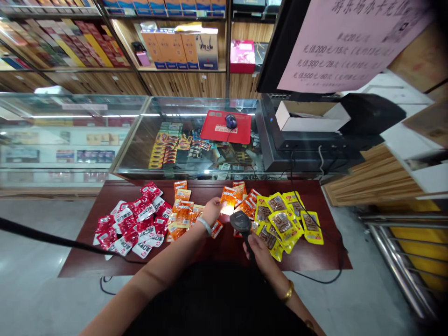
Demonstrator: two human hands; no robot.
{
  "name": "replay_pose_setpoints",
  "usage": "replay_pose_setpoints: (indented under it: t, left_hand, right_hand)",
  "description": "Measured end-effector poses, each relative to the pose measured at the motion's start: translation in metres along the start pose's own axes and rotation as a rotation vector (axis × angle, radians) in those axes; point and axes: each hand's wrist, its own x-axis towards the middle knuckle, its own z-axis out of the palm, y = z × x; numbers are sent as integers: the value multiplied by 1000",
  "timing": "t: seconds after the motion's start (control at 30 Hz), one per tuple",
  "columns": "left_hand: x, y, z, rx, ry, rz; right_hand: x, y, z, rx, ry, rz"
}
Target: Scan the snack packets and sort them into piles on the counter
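My left hand (212, 211) pinches the edge of an orange snack packet (228, 199), raised a little over the dark red table (203, 259). In my right hand (259, 249) is a black barcode scanner (241, 221), its head close to the packet, and bright light falls on the packet's lower part. More orange packets (249, 204) lie just behind and to the right. Left of my left hand is a heap of orange packets (184, 212), and farther left a pile of red and white packets (135, 224). Yellow packets (282, 223) are heaped right of the scanner.
Behind the table stands a glass display counter (133, 156) with a red mouse pad (210, 128) and a mouse (231, 121) on top. A monitor with a pink notice (325, 51) rises at the right. Black cables (325, 281) hang around the table. Metal rails (392, 266) stand at the right.
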Motion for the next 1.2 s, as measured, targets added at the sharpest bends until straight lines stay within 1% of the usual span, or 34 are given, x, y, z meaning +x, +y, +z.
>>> replay_pose_setpoints:
  t: [0.07, 0.13, 0.17, 0.2, 0.23, 0.27, 0.37, 0.4, 0.43, 0.5, 0.57, 0.63, 0.7, 0.8, 0.87, 0.93, 1.07, 1.13, 1.2]
  left_hand:
    - [-1, 5, 7, -53, -57, 9]
    - [-3, 12, 13, -95, -176, 35]
    - [-5, 15, 13, -85, -232, 57]
    - [-6, 18, 11, -31, -273, 84]
    - [-9, 20, 6, 83, -297, 115]
    - [-12, 21, -2, 258, -300, 148]
    - [-24, 19, -33, 952, -242, 247]
    - [-28, 17, -42, 1140, -238, 273]
    - [-32, 14, -51, 1279, -244, 295]
    - [-37, 9, -62, 1423, -287, 313]
    - [-37, 5, -67, 1454, -321, 310]
    - [-34, 3, -69, 1428, -332, 282]
    - [-29, 3, -69, 1345, -320, 209]
    - [-23, 1, -65, 1076, -249, 38]
    - [-19, -3, -59, 828, -189, -15]
    - [-17, -8, -53, 588, -165, -19]
    - [-18, -13, -42, 206, -201, -9]
    - [-20, -10, -38, 105, -203, -18]
    - [-22, -7, -35, 58, -191, -16]
  right_hand:
    - [-2, 3, -2, 8, 9, 11]
    - [-3, 6, -4, 16, 16, 18]
    - [-3, 6, -4, 19, 21, 20]
    - [-3, 7, -4, 20, 26, 22]
    - [-2, 7, -5, 20, 33, 24]
    - [-1, 6, -5, 21, 38, 25]
    - [0, 5, -4, 22, 34, 25]
    - [0, 4, -4, 19, 25, 22]
    - [0, 4, -3, 15, 15, 18]
    - [-1, 3, -1, 9, 3, 17]
    - [-1, 3, 0, 14, -2, 32]
    - [0, 3, 2, 26, -5, 50]
    - [0, 2, 3, 36, -5, 58]
    - [1, 1, 5, 38, -16, 59]
    - [1, 1, 5, 36, -23, 61]
    - [1, 0, 6, 36, -23, 65]
    - [-1, -2, 8, 40, -5, 76]
    - [-3, -3, 8, 30, -15, 89]
    - [-4, -4, 9, 1, -52, 79]
